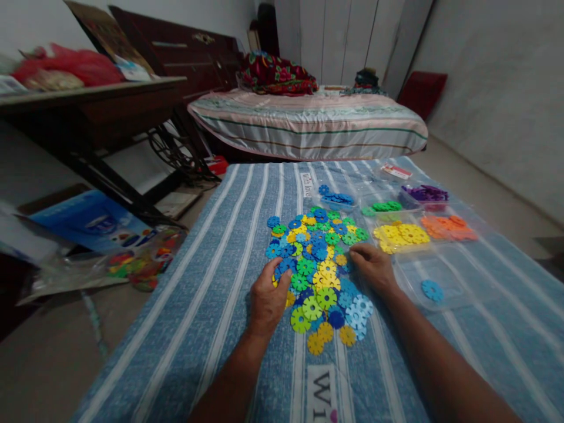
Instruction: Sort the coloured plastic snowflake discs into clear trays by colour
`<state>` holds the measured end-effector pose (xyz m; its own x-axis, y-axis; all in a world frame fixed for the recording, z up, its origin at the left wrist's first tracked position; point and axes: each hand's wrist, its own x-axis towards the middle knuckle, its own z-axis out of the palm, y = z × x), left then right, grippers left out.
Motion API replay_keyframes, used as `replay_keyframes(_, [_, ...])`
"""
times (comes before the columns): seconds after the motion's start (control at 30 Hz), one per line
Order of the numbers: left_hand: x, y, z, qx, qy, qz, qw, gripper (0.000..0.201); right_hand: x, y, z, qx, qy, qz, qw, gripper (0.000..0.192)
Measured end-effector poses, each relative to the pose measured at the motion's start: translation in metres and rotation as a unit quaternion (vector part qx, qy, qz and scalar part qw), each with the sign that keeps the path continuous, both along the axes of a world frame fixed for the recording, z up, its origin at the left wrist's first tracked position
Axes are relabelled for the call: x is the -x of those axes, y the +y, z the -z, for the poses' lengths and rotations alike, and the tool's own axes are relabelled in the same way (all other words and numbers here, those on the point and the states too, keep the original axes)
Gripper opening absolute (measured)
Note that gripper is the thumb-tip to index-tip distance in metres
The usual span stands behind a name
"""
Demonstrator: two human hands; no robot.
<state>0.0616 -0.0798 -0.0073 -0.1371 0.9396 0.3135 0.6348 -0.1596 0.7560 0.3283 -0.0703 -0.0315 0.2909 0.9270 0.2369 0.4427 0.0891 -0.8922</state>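
Note:
A loose pile of notched plastic snowflake discs (318, 249) in blue, green, yellow and lime lies on the striped cloth. At its left edge is my left hand (268, 296), thumb and forefinger apart beside a blue snowflake disc (287, 265); its other fingers are partly hidden. My right hand (372, 267) rests by the pile's right side with the fingers curled together. Whatever they may hold is hidden. Close to my right wrist is a clear tray (458, 288) with one light-blue disc (432, 290) in it.
Behind the tray, clear compartments hold yellow discs (400, 235), orange discs (449, 228), green discs (386, 207), purple discs (425, 194) and blue discs (338, 198). A bed (308, 123) stands beyond the table. To the left is a sewing-machine table (92, 94).

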Motion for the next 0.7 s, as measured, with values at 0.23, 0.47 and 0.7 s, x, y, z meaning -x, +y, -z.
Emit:
replay_keyframes(0.23, [-0.0014, -0.0004, 0.0017, 0.019, -0.022, 0.001, 1.0, 0.029, -0.0004, -0.0022, -0.0025, 0.002, 0.003, -0.009, 1.0, 0.029])
replay_keyframes(0.47, [-0.0016, -0.0024, -0.0025, 0.022, -0.01, 0.022, 0.999, 0.021, -0.0008, -0.0028, -0.0029, 0.008, -0.001, -0.007, 1.0, 0.029])
replay_keyframes(0.7, [-0.0002, -0.0039, -0.0045, 0.037, -0.032, 0.024, 0.999, 0.029, -0.0021, -0.0032, -0.0038, 0.007, -0.014, -0.008, 1.0, 0.028])
